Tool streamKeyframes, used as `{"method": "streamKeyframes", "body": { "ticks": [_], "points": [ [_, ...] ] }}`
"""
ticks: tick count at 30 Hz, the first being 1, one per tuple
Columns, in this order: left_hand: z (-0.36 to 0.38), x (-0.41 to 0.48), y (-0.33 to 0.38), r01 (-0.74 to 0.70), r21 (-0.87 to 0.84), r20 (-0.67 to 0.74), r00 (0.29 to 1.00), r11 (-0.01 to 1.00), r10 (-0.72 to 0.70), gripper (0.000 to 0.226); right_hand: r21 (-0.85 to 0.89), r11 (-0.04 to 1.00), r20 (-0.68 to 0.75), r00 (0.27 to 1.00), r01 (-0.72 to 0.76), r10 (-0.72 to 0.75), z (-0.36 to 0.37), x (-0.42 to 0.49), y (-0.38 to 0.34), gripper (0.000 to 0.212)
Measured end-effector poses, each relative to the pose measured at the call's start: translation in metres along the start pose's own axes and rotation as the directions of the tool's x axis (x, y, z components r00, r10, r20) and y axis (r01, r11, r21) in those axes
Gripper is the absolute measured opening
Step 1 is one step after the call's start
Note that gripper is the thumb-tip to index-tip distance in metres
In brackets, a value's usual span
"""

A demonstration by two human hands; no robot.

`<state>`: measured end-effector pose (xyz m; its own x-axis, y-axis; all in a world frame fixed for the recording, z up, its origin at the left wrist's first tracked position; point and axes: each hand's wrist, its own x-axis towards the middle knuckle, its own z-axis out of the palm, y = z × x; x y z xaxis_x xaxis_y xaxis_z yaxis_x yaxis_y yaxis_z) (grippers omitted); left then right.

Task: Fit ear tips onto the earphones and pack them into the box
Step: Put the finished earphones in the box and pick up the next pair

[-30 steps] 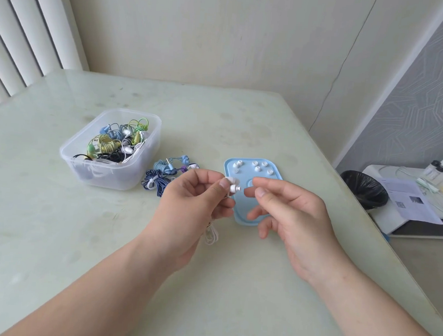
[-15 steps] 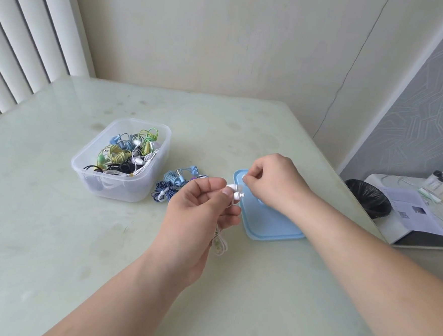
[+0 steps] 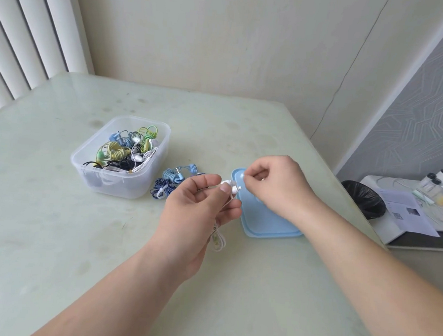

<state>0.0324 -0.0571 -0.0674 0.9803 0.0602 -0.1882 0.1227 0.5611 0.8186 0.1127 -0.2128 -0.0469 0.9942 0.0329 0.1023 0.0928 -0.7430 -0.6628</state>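
Head view: the table [image 3: 53, 234] is carrying a clear box [image 3: 135, 190] of earphones [image 3: 127, 153] near centre and a blue lid [image 3: 261, 223] near its right edge. The left hand [image 3: 196, 213] is pinching a white earphone [image 3: 231, 189] beside the lid. The right hand [image 3: 274, 184] is curling over the lid's far corner, and what it is holding, if anything, cannot be told.

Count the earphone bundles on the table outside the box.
2: light blue bundle and dark blue bundle, both right of the clear box; the left hand may hide more.
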Motion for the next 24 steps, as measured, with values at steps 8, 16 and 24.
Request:
{"method": "streamKeyframes", "body": {
  "ticks": [8,16,24],
  "points": [
    [0.003,-0.006,-0.006,0.053,0.056,0.08,0.995,0.997,-0.058,0.029,0.792,0.537,0.178,0.951,-0.292,0.254,-0.009,-0.081,0.005,0.011],
    [0.003,-0.007,-0.014,0.041,0.165,0.134,0.989,0.985,-0.064,0.031,0.866,0.428,0.169,0.956,-0.26,0.24,-0.003,-0.09,0.02,0.016],
    [0.0,-0.004,-0.018,0.009,0.212,0.16,0.986,0.977,-0.044,0.02,0.875,0.425,0.161,0.968,-0.229,0.191,0.0,-0.09,0.027,0.019]
  ]
}}
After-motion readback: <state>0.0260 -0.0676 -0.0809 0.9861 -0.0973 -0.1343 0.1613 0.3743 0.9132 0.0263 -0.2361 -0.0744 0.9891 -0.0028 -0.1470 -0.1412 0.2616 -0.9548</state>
